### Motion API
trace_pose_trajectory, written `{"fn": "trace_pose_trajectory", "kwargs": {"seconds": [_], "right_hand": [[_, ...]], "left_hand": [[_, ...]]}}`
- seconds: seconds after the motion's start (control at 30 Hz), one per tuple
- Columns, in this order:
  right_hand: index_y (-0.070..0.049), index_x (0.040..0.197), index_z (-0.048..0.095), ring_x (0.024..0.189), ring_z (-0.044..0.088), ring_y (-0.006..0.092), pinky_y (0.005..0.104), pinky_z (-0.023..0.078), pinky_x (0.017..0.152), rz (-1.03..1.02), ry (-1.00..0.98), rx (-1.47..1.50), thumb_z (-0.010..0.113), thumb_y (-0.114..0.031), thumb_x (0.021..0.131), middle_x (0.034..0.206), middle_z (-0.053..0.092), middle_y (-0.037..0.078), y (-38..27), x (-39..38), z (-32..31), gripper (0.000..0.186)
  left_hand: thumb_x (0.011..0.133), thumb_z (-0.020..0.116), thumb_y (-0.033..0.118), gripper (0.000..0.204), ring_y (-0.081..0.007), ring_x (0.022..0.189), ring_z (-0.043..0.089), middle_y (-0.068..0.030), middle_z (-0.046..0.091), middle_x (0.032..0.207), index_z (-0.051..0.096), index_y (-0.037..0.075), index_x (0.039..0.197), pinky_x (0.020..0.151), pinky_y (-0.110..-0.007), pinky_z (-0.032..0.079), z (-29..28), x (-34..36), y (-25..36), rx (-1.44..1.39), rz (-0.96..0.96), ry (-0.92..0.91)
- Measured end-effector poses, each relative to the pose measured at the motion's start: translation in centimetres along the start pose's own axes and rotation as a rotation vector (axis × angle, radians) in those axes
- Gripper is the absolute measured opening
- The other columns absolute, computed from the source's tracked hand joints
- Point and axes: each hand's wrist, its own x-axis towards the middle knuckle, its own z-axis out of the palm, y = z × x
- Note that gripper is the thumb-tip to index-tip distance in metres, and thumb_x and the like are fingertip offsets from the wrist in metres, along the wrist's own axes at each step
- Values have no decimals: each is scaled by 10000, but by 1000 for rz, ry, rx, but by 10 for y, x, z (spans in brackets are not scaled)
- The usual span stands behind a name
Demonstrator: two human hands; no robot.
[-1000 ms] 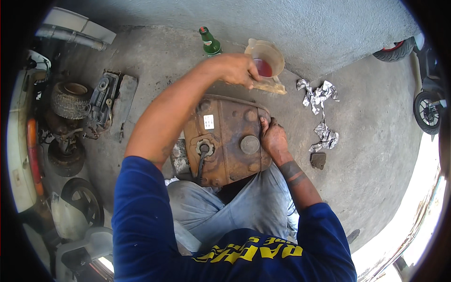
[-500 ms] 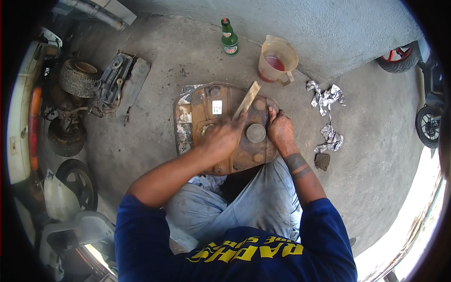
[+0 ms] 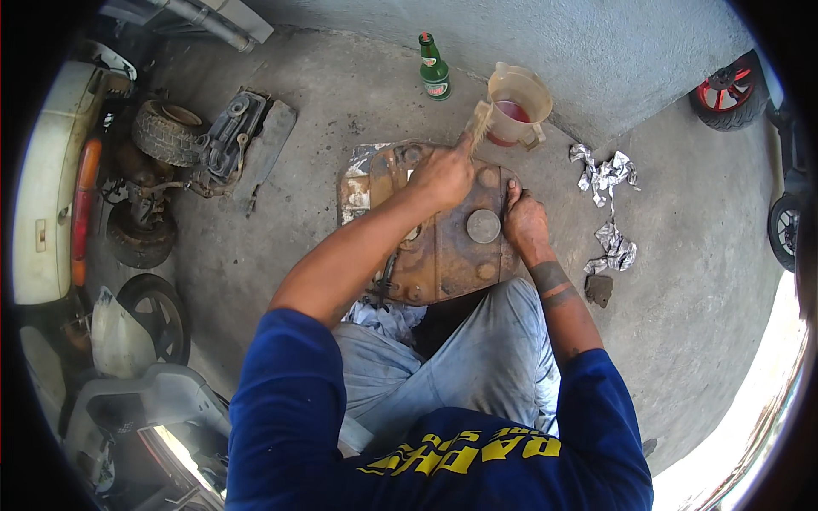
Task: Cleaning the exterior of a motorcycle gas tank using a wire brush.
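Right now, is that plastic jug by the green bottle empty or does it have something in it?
Partly filled: the plastic jug stands upright with red liquid low inside.

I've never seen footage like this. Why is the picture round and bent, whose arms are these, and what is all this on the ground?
The camera sits on a person's head and looks down through a wide lens, which bends the edges. The arms are the person's own. The left hand holds a brush, bristles near a plastic jug of red liquid. The right hand steadies a rusty metal tank lying on the concrete floor. Nearby stand a green bottle and crumpled foil; small tyres lie to the left.
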Motion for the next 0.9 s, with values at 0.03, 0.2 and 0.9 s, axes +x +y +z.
{"fn": "trace_pose_trajectory", "kwargs": {"seconds": [0.03, 0.2, 0.9], "right_hand": [[76, 1087, 618, 995, 640, 489, 511, 505, 884, 9, 17, -3, 338, -523, 1023, 1011, 657, 341, 6, 0, 2, 664], [72, 1088, 617, 977, 647, 489, 522, 510, 866, 18, 24, -39, 326, -507, 1027, 997, 663, 336, -5, -4, 2, 651], [62, 1029, 669, 952, 661, 475, 505, 521, 857, 18, 74, 5, 314, -403, 1037, 974, 678, 317, -2, 6, -3, 585]], "left_hand": [[932, 508, 120, 581, -477, 876, 648, -363, 619, 986, 313, -79, 1443, 754, -538, 527, -3, 12, 10, 38, 24, 38], [927, 504, 124, 560, -477, 825, 656, -333, 647, 923, 350, -62, 1433, 744, -547, 528, 28, -94, 3, 96, 264, 162], [910, 531, 148, 585, -472, 840, 649, -317, 642, 878, 373, -53, 1436, 766, -542, 537, 3, -58, 58, 27, -15, 69]]}}
